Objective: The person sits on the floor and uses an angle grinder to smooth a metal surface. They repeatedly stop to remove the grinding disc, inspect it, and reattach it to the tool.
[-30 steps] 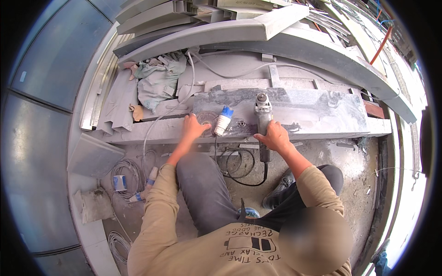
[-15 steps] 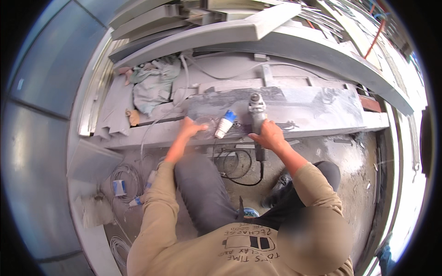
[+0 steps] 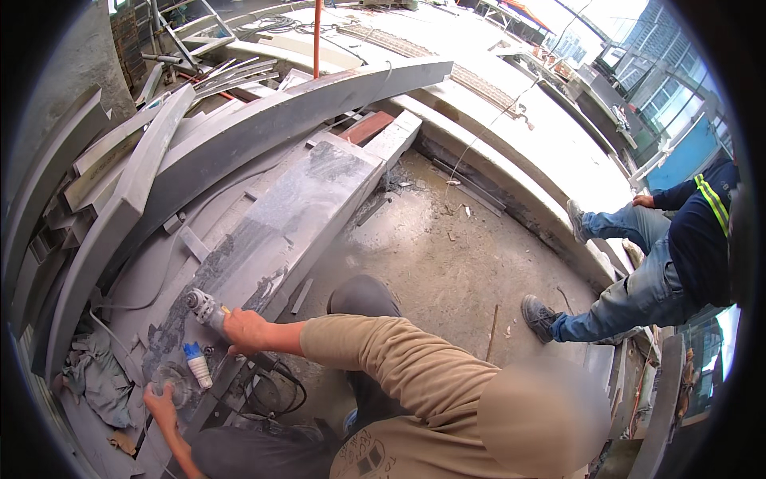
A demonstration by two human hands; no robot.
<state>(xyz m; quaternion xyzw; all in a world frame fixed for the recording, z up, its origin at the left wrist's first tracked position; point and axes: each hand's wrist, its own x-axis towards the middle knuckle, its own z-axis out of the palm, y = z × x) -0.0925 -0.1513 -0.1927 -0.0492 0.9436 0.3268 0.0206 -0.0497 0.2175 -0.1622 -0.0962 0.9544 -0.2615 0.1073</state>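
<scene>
My right hand (image 3: 245, 330) is wrapped round the body of a grey angle grinder (image 3: 209, 311), which rests on a dusty flat plank (image 3: 279, 209). No disc shows on the grinder's head. My left hand (image 3: 162, 403) pinches the edge of a round, pale, see-through-looking disc (image 3: 177, 382) lying at the plank's near left end; its exact kind is hard to make out. Between my hands a blue and white industrial plug (image 3: 197, 366) lies on the plank. A black cable (image 3: 297, 382) loops below the grinder.
Long grey metal beams (image 3: 120, 199) are stacked beyond the plank. A crumpled grey-green cloth (image 3: 104, 383) lies at the left. On the right sits another person (image 3: 670, 247) in jeans and a dark top, one shoe (image 3: 540, 318) on the concrete floor (image 3: 431, 263).
The view has swung to the right, bringing the seated person and the outdoor area into sight. My right hand still grips the grinder, and my left stays at the disc.
</scene>
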